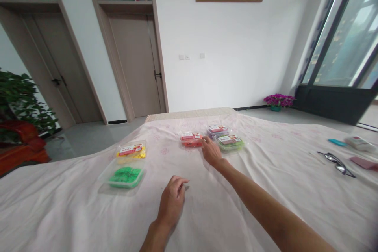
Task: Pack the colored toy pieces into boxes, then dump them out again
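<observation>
My right hand (211, 152) reaches out over the bed-like surface, its fingers closed on the right edge of a clear plastic box of red pieces (191, 140). Just right of that hand sits a box of light green pieces (230, 142), with a box of purple pieces (217, 130) behind it. My left hand (173, 195) rests on the cloth nearer to me, fingers curled and nothing visible in them. To its left lie a box of green pieces (125, 176), its clear lid opened out, and a labelled box of yellow pieces (131, 151).
A pale flowered cloth (236, 208) covers the surface, with folds. At the right lie eyeglasses (337, 163), a dark red flat item (364, 162), a blue item (337, 142) and a white packet (359, 143). A red wooden chair (20, 145) stands at the left.
</observation>
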The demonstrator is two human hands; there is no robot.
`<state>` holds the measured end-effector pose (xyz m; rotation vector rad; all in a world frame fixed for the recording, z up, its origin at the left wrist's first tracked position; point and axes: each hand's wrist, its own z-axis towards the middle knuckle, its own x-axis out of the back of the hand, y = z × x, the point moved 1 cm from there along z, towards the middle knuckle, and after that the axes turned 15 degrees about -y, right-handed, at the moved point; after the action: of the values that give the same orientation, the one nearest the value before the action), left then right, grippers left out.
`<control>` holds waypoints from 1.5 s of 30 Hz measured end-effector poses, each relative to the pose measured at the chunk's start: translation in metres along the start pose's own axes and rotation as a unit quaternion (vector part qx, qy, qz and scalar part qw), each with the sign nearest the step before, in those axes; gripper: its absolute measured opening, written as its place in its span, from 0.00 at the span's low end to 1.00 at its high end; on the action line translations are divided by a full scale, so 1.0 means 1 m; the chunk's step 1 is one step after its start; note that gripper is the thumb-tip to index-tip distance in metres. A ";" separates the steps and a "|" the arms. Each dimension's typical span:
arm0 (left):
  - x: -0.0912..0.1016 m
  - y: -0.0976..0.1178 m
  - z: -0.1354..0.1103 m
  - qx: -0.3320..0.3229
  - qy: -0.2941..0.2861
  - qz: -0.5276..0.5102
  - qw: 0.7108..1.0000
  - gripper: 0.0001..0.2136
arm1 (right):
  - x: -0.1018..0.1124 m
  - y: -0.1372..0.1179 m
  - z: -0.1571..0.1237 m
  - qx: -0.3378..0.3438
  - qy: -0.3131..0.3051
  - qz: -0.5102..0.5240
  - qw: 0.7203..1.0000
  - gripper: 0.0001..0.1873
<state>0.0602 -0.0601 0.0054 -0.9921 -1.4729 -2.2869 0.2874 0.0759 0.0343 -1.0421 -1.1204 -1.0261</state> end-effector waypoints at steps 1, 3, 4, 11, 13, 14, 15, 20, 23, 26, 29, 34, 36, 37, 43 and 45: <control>0.001 -0.003 0.000 0.002 0.029 0.013 0.999 0.15 | -0.006 -0.001 -0.007 -0.002 0.011 0.009 1.000 0.25; 0.006 -0.010 -0.001 0.011 0.092 0.044 0.995 0.15 | -0.018 -0.001 -0.021 -0.005 0.010 0.024 1.000 0.23; 0.009 -0.013 -0.002 0.015 0.121 0.061 0.991 0.15 | -0.023 -0.001 -0.027 -0.004 0.001 0.031 1.000 0.21; 0.040 -0.015 -0.001 0.030 0.208 0.171 0.963 0.15 | -0.039 -0.005 -0.041 0.007 -0.032 0.024 0.999 0.18; 0.053 -0.014 0.006 0.056 0.215 0.208 0.953 0.15 | -0.039 -0.007 -0.040 0.001 -0.033 0.012 0.999 0.17; 0.061 -0.015 0.011 0.075 0.210 0.231 0.947 0.16 | -0.039 -0.008 -0.040 -0.001 -0.034 0.008 0.999 0.17; 0.069 -0.017 0.017 0.099 0.198 0.256 0.941 0.16 | -0.039 -0.009 -0.040 -0.001 -0.034 0.006 0.999 0.17; 0.109 -0.046 0.054 0.264 0.068 0.420 0.865 0.19 | -0.038 -0.010 -0.042 -0.002 -0.028 0.006 1.000 0.16; 0.121 -0.067 0.069 0.296 0.014 0.433 0.851 0.15 | -0.037 -0.012 -0.042 -0.008 -0.026 0.000 1.000 0.15; 0.124 -0.078 0.078 0.312 -0.012 0.440 0.842 0.14 | -0.036 -0.013 -0.042 -0.012 -0.031 -0.002 0.999 0.14; 0.124 -0.081 0.084 0.324 -0.026 0.448 0.833 0.14 | -0.035 -0.013 -0.042 -0.016 -0.037 -0.001 0.999 0.13; 0.113 -0.071 0.087 0.296 -0.033 0.466 0.834 0.14 | -0.036 -0.012 -0.043 -0.020 -0.035 -0.002 0.999 0.12; 0.103 -0.063 0.086 0.272 -0.033 0.469 0.839 0.15 | -0.037 -0.012 -0.042 -0.020 -0.028 -0.002 0.999 0.12; 0.096 -0.058 0.086 0.258 -0.034 0.470 0.843 0.16 | -0.038 -0.012 -0.042 -0.020 -0.025 -0.002 0.999 0.12; 0.038 -0.014 0.085 0.157 -0.039 0.460 0.873 0.17 | -0.038 -0.011 -0.041 -0.019 -0.016 0.006 1.000 0.11; 0.018 0.003 0.085 0.116 -0.047 0.455 0.882 0.18 | -0.037 -0.010 -0.042 -0.022 -0.010 0.013 1.000 0.11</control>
<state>0.0829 0.0155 0.0417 -1.3462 -0.9446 -1.3685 0.2799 0.0369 -0.0063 -1.1008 -1.1020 -1.0264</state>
